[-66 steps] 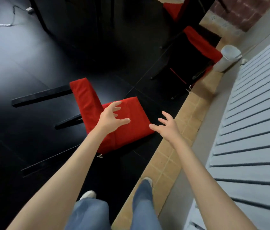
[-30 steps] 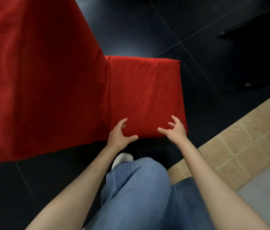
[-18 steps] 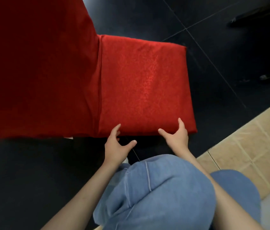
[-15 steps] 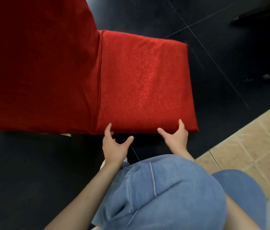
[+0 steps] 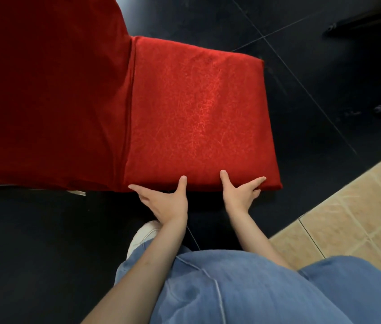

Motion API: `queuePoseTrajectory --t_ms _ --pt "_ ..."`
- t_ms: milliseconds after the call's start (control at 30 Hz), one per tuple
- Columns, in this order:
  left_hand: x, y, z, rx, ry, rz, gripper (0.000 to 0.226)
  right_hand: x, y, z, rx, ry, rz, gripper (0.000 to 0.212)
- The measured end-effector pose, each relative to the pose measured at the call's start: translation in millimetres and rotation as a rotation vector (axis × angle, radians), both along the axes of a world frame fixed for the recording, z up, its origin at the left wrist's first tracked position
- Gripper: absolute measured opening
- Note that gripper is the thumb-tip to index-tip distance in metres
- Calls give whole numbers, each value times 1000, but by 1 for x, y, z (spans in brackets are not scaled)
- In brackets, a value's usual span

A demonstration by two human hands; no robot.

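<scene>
No word, number, brand or sign can be read in this view. The only possible label is a small pale tag [image 5: 76,192], which shows under the near edge of the red chair [image 5: 196,113], a little to the left of the left hand [image 5: 166,202]. It is too small to tell if anything is printed on it.

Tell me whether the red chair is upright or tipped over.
Upright. The red chair has its seat facing up and its backrest rising toward the camera.
</scene>
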State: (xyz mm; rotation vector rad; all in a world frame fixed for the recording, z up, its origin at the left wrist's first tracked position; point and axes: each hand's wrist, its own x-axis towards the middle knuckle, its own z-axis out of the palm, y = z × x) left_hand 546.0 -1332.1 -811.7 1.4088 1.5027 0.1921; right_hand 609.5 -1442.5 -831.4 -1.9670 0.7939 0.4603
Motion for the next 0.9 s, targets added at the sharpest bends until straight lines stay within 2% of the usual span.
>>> queuePoseTrajectory --t_ms 333,900 --pt "26 -9 -18 -52 -192 207 146 14 -4 -9 129 10 -173 144" --pt "40 -13 -31 12 -244 312 147 14 16 -18 335 -38 -440 145"
